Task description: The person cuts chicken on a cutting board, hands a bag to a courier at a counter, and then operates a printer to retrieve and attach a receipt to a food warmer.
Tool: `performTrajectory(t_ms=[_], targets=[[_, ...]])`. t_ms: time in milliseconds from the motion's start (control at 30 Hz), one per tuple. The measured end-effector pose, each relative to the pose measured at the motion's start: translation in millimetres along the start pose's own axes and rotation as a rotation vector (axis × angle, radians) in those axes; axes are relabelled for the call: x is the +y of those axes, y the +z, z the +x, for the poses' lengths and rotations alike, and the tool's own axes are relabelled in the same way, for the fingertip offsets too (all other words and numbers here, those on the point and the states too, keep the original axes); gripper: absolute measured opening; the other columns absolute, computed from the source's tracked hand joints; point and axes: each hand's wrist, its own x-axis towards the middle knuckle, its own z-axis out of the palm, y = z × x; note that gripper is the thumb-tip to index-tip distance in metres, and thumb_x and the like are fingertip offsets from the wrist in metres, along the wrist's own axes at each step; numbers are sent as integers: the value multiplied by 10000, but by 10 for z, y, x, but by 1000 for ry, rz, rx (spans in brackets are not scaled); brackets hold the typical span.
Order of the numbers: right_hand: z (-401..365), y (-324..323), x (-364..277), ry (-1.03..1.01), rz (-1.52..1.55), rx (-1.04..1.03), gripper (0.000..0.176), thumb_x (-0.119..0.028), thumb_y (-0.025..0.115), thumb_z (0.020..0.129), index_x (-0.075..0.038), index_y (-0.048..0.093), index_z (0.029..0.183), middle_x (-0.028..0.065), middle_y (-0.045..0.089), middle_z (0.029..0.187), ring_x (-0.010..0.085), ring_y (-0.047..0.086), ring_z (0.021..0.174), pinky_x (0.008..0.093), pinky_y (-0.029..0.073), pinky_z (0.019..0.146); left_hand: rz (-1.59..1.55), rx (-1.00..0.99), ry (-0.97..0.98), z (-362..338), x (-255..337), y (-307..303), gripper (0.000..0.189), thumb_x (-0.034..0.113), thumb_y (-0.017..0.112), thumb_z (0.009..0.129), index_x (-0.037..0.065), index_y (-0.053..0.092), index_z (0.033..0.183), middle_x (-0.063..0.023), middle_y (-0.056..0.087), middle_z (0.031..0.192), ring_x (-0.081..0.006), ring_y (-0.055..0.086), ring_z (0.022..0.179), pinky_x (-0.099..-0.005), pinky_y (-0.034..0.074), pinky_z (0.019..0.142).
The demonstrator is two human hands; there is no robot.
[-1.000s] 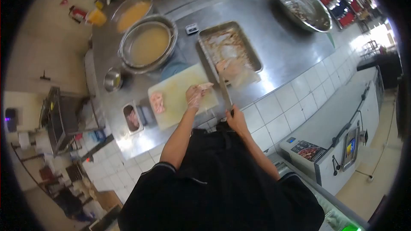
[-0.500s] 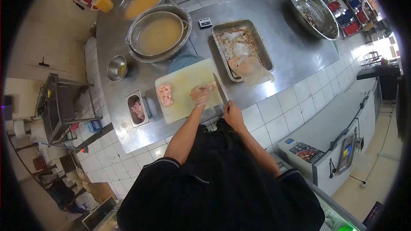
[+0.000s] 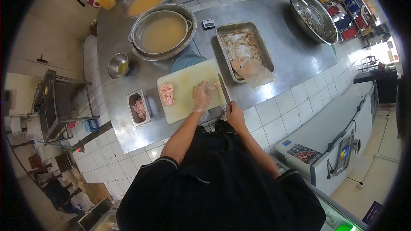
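My left hand, in a clear plastic glove, presses down on a pale piece of raw meat on the cream cutting board. My right hand grips the handle of a long knife, whose blade lies just right of the meat near the board's right edge. A small pile of cut pink meat sits on the left part of the board.
A steel tray of meat with a plastic bag stands behind the board. A small steel container of meat is left of it. Two big pots of yellow liquid, a small bowl and a large bowl stand on the steel counter.
The knife has come down from over the tray to the board beside the meat. My left hand has lowered the meat piece flat onto the board.
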Motion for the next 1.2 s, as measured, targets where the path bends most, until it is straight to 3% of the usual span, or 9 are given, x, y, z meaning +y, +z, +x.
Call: performTrajectory(t_ms=[100,200,300,500,600,800,900,1000,1200], targets=[[-36,-52,19,17,7,-7,269,-223,587,965,36,546,1029,310,631,736,528,618,751,586,467,654,72,-107,-4,129,174,14,223,237,684,834,53,673,959,-182,694,954,-390,634,923,-503,441,900],[-41,-48,70,30,-4,-6,284,-232,593,964,39,550,1036,307,632,734,526,621,751,580,463,646,139,-321,-41,201,230,-6,278,338,668,874,61,692,864,-184,699,851,-381,642,900,-501,434,907],[-74,-47,108,8,17,9,290,-235,603,959,41,550,1029,303,629,728,524,620,741,574,456,635,124,-328,-63,219,242,34,362,396,662,894,60,686,762,-187,699,781,-379,653,839,-492,428,916],[-81,-70,155,-5,52,-12,295,-233,613,953,47,551,1021,303,627,728,520,620,731,562,461,633,-39,-309,-81,146,246,-21,407,381,643,911,14,656,735,-199,667,736,-423,636,748,-529,477,766],[-43,-64,151,-38,44,-3,299,-234,619,948,51,554,1013,303,627,728,517,621,729,563,463,636,-119,-323,-219,130,143,-20,383,336,627,917,4,643,727,-215,654,736,-442,628,742,-540,482,700],[51,68,236,-76,-10,-29,321,-237,625,939,63,565,1034,307,633,741,509,628,730,563,472,641,-54,-137,-170,73,21,-19,204,208,598,911,52,681,810,-218,661,821,-427,629,798,-556,477,735],[49,30,198,-35,2,-51,330,-244,624,940,64,565,1043,310,634,745,508,631,733,563,473,642,54,-108,231,114,100,-23,141,185,610,901,94,715,874,-186,659,921,-397,617,901,-535,491,760],[12,-18,181,-9,25,-39,329,-254,626,939,56,561,1027,313,634,750,514,630,744,564,475,650,106,-271,287,167,114,-100,137,216,643,882,112,731,891,-160,641,991,-377,587,969,-502,500,787],[-24,-92,187,26,24,-36,336,-274,630,939,44,554,1016,318,634,761,525,628,775,559,476,673,213,-420,377,391,-145,47,183,291,692,851,116,743,870,-149,624,929,-368,573,950,-488,493,808]])
